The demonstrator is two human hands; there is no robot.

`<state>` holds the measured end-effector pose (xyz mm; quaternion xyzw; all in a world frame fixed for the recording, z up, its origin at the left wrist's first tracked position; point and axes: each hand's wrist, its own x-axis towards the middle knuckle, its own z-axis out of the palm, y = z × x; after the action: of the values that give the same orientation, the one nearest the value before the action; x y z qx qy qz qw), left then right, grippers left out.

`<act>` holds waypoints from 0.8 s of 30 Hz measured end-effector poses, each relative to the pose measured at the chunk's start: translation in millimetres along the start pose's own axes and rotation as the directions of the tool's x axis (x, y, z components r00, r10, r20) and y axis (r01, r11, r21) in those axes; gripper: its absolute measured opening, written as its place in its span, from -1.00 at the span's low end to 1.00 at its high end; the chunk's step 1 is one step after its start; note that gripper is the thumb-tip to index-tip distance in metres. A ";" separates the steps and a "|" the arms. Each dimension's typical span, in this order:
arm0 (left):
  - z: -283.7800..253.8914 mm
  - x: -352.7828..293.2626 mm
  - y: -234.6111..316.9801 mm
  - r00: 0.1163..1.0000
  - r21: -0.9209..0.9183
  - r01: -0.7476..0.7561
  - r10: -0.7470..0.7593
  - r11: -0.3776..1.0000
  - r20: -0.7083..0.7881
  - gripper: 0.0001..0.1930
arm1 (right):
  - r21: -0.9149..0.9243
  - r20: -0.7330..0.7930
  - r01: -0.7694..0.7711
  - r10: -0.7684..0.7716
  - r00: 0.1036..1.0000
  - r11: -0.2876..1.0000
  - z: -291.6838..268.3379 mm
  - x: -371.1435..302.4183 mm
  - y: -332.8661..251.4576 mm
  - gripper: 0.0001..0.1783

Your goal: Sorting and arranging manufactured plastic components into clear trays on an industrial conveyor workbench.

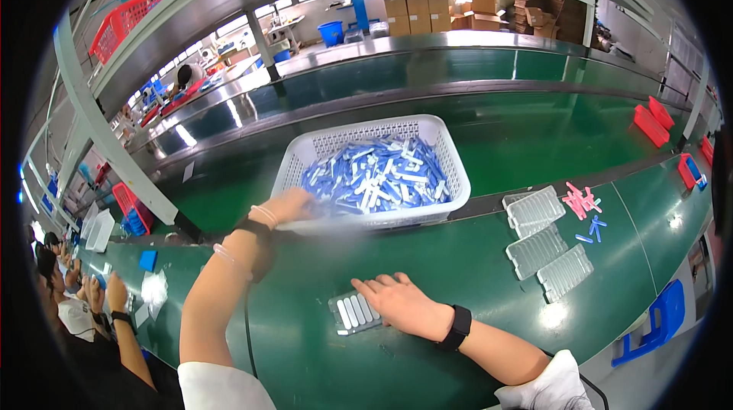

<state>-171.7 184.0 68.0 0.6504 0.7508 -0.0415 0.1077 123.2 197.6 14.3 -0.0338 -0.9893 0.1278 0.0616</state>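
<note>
My left hand (289, 205) is smeared by motion at the near left rim of a white plastic basket (450, 152), so its fingers do not show clearly. Heaped in the basket are many small blue and white plastic pieces (374, 173). My right hand (408, 305) rests over the right end of a clear ribbed plastic tray (340, 305), its fingers stretched out and spread. Several white strips (353, 312) lie side by side in the tray's slots; the hand hides its right end.
Right of the basket lie several clear trays (534, 211), pink pieces (582, 200) and blue pieces (597, 227) on the green worktop (473, 334). Red bins (651, 126) stand far right. A white post (114, 143) rises at left, where co-workers (76, 311) sit.
</note>
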 end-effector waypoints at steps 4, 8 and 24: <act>6.8 2.7 -7.8 0.988 -0.198 0.116 -0.133 0.973 -0.075 -0.62 | -0.017 0.004 0.013 -0.013 1.000 1.000 0.4 -1.4 -2.3 -0.12; 17.4 4.7 -3.2 0.926 -0.587 0.067 -0.269 0.807 -0.265 -0.61 | -0.016 0.011 0.019 -0.019 1.000 1.000 -0.3 -2.7 -3.5 -0.13; 15.5 26.1 0.9 0.895 -0.942 -0.262 -0.419 -0.210 -0.155 -0.82 | -0.008 0.054 0.029 -0.028 0.998 1.000 -13.4 -0.9 -5.4 -0.14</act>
<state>-172.5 206.2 47.3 0.2586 0.5411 0.6931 0.3999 125.6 195.7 28.4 -0.0166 -0.9915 0.1234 0.0368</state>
